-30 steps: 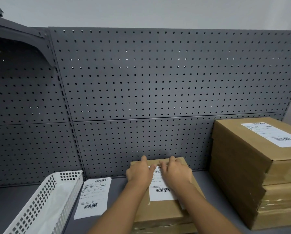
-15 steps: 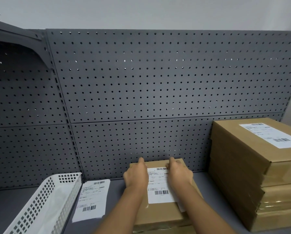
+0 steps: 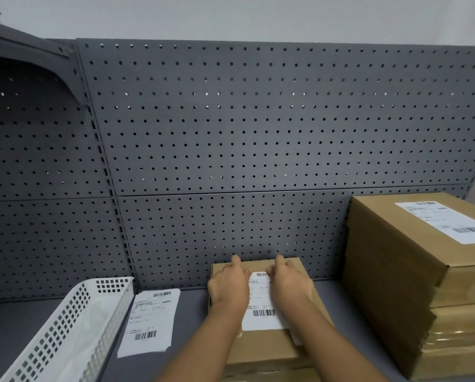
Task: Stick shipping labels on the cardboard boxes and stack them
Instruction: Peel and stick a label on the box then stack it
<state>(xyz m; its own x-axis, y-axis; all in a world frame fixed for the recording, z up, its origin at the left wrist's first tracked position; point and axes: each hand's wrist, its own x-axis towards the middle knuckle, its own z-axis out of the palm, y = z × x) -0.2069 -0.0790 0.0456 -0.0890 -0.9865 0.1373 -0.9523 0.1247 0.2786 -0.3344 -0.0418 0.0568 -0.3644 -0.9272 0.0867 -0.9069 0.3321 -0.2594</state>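
Cardboard box (image 3: 261,346) lies flat at the lower centre of the frame, its far edge close to the grey pegboard (image 3: 258,133). It seems to sit on a second flat box whose edge shows at the very bottom. On its top face is a white shipping label (image 3: 261,304), barcode toward the near end.

Both hands lie flat on the lid. The left hand (image 3: 228,285) covers the label's left margin and the right hand (image 3: 291,285) its right margin, fingers stretched toward the pegboard and gripping nothing. They are apart, with the printed middle of the label bare between them. I read this as the pressing-down step: palms on both edges would bed the adhesive and hold the sheet square, and the pegboard behind gives the box little room to slide (a sensible brace).

At the right of the frame stands a stack (image 3: 396,271) of boxes, well apart from the hands. Its topmost box already carries its own label (image 3: 445,221), so that is probably where this box goes once its label holds.

To the left, a spare label sheet (image 3: 150,318) lies face up on the tabletop (image 3: 24,321), likely kept in reach for a later box. It is just beside a white perforated basket (image 3: 65,326) in the lower left corner. A pale corner shows beside the right forearm; whether it is backing paper I cannot tell.
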